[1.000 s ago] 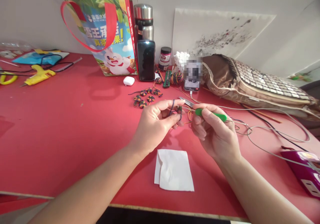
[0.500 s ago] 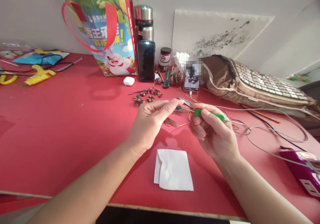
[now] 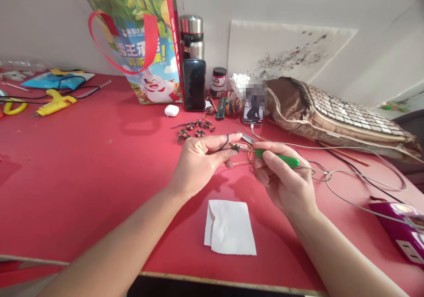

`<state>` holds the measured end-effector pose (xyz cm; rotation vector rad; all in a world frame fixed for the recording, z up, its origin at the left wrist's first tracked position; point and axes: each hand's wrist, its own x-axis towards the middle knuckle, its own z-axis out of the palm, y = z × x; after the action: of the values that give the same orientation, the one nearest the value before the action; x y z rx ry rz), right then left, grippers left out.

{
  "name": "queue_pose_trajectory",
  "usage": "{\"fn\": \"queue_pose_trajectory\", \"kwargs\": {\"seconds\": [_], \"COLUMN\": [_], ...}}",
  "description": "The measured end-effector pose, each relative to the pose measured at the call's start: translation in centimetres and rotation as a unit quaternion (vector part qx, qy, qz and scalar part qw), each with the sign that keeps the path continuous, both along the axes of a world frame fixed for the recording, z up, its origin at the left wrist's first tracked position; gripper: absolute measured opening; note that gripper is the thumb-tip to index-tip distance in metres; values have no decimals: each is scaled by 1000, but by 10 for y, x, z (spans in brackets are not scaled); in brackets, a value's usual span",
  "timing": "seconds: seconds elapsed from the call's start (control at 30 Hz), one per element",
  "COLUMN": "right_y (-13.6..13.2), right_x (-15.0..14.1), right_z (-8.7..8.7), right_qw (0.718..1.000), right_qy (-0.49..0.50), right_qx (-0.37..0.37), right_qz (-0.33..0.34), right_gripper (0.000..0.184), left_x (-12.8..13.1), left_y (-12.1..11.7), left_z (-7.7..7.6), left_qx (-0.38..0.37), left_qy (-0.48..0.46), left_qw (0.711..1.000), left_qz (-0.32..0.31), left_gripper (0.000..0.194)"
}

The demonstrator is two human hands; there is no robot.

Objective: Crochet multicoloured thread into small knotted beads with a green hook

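Lying at the upper left of the frame, a yellow glue gun [image 3: 58,103] was well apart from the hands. Further right, a dark phone [image 3: 194,85] stood upright before a metal flask [image 3: 192,28], which perhaps propped it. Yarn flowers [image 3: 199,133] lay grouped just left of centre, maybe to keep finished ones together.

At the centre, the left hand [image 3: 195,167] pinched a small dark piece of yarn work [image 3: 235,148] between thumb and fingers; a dark strand [image 3: 227,139] wrapped its forefinger, probably for tension. Below, a folded tissue [image 3: 232,226] lay near the table's front edge. A lit phone [image 3: 253,114] stood upper middle, seemingly tilted for viewing.

Right of centre, the right hand [image 3: 288,182] gripped a green-handled tool [image 3: 286,160] much like a pen, likely for fine control. Its thin shaft pointed left toward the piece; whether the tip entered it was too small to tell. A purse [image 3: 361,111] lay at the upper right.
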<state>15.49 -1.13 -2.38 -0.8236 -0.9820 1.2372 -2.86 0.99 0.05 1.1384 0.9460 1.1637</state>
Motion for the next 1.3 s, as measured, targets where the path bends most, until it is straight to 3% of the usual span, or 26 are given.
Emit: {"fn": "queue_pose_trajectory", "kwargs": {"seconds": [0.13, 0.3, 0.47, 0.63, 0.93, 1.3], "right_y": [-2, -5, -5, -4, -5, -6], "right_x": [0, 0, -1, -1, -2, -1], "right_z": [-7, -13, -12, -12, -13, -12], "right_qw": [998, 984, 969, 965, 971, 984], "right_qy": [-33, -125, -172, -179, -163, -110], "right_qx": [46, 123, 173, 178, 169, 137], "right_qz": [-10, -35, -49, -65, -48, -36], "right_gripper": [12, 15, 19, 19, 19, 19], "left_x": [1, 5, 7, 7, 5, 4], "left_y": [-1, -3, -4, -5, -5, -3], "left_z": [2, 0, 0, 4, -1, -1], "left_qx": [-20, -91, -78, -62, -72, -82], "left_qy": [-7, -85, -158, -182, -119, -88], "left_qw": [1000, 992, 983, 980, 989, 993], "left_qz": [18, -18, -44, -60, -47, -16], "left_gripper": [24, 26, 25, 14, 19, 45]}}
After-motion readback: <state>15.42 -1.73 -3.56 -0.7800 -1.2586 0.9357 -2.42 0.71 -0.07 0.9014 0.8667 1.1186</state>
